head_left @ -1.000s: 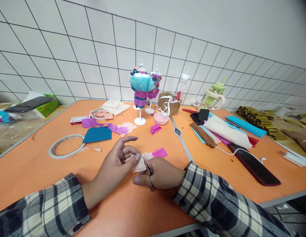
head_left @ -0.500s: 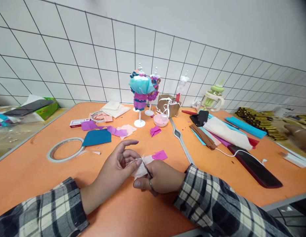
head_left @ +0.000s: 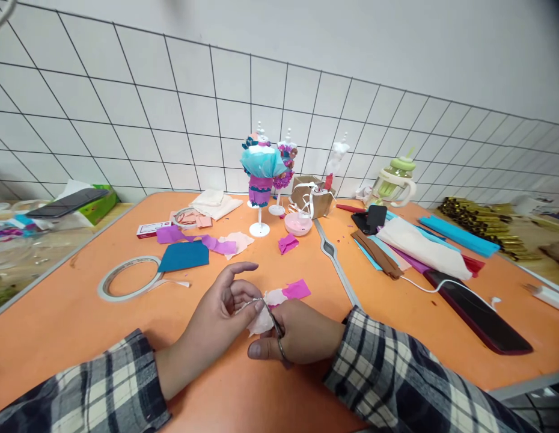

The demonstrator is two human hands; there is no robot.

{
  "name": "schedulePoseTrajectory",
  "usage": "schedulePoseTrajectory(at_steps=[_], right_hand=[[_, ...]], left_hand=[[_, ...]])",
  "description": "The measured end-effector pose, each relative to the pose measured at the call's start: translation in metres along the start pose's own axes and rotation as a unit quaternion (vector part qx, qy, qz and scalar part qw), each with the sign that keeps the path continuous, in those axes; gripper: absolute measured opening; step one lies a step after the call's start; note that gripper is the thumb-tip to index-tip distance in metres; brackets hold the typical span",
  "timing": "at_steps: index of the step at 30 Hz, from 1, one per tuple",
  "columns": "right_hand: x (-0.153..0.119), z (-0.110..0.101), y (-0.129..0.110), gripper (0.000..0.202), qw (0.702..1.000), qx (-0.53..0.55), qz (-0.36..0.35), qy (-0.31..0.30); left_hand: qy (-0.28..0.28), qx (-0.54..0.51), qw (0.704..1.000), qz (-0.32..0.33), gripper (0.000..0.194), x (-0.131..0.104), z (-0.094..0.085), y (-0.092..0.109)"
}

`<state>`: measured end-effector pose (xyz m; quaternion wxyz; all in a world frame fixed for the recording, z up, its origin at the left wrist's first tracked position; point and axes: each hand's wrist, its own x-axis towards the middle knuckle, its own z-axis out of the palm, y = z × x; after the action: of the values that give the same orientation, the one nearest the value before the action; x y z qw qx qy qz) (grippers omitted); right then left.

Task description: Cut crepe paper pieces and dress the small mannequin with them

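Observation:
Between thumb and fingers, my left hand [head_left: 225,316] pinches a small piece of white crepe paper [head_left: 260,323], its index finger raised. My right hand [head_left: 302,334] is closed on a pair of scissors [head_left: 278,331], with the thumb apart from the fingers below. The scissor blades reach the upper edge of the white paper, close to my left fingertips. Just beyond my hands lie a magenta paper scrap [head_left: 297,289] and a pale scrap [head_left: 274,297] on the orange table [head_left: 234,391].
Dressed mini mannequins [head_left: 260,174] stand at the back beside a pink bowl [head_left: 298,224] and a brown paper bag [head_left: 312,195]. Leftward are a tape roll [head_left: 106,291] and blue paper [head_left: 184,257]. Rightward lie folded crepe papers [head_left: 421,246], a phone [head_left: 478,313] and a bottle [head_left: 393,182].
The view has shifted slightly, so everything sits a little lower and further right. Both hands keep their hold on the paper and scissors, which look almost unchanged.

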<state>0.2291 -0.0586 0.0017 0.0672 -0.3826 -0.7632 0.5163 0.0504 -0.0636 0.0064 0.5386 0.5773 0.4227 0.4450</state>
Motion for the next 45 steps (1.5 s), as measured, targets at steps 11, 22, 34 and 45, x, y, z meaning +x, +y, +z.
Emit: schedulePoseTrajectory(at_steps=[11, 22, 34, 45], right_hand=[[-0.0015, -0.0006, 0.0013, 0.046, 1.0, 0.006, 0.012, -0.01], [0.0008, -0.0005, 0.0033, 0.046, 0.999, 0.046, -0.005, -0.013], [-0.0023, -0.0035, 0.0032, 0.049, 0.999, 0.028, -0.017, -0.02], [0.0009, -0.0005, 0.0034, 0.044, 0.996, 0.086, -0.013, -0.017]], left_hand=[[0.002, 0.003, 1.0, -0.008, 0.051, -0.0006, 0.0007, 0.0014], [-0.006, 0.034, 0.999, 0.005, 0.054, -0.0024, 0.0006, 0.0008], [-0.024, -0.006, 1.0, 0.017, 0.051, -0.0017, -0.0019, -0.0007], [-0.038, -0.035, 0.999, 0.004, 0.06, 0.002, -0.004, -0.0017]])
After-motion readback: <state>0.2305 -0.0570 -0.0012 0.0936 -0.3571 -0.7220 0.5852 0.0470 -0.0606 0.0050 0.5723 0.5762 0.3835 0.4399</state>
